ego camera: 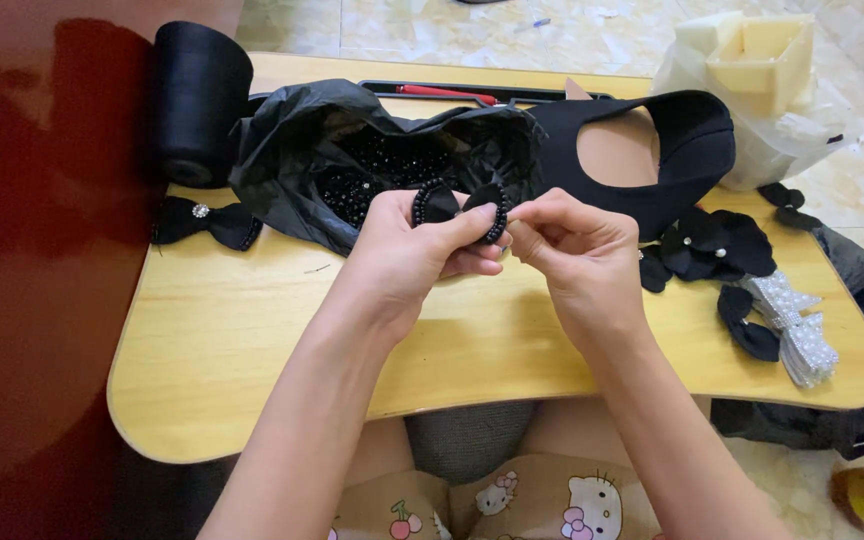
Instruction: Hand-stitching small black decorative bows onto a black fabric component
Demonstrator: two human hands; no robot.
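Flanking beaded bow (460, 205): bead bag (302, 150) (shoe (672, 150) behind)

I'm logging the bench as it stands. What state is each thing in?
Left hand: pinching the bow.
Right hand: fingertips at the bow's edge.
Bow: held up, edged with black beads.
Black bag: open, beads inside.
Shoe: lying on the table.
Thread spool: lying on its side.
Finished bow: flat on the table.
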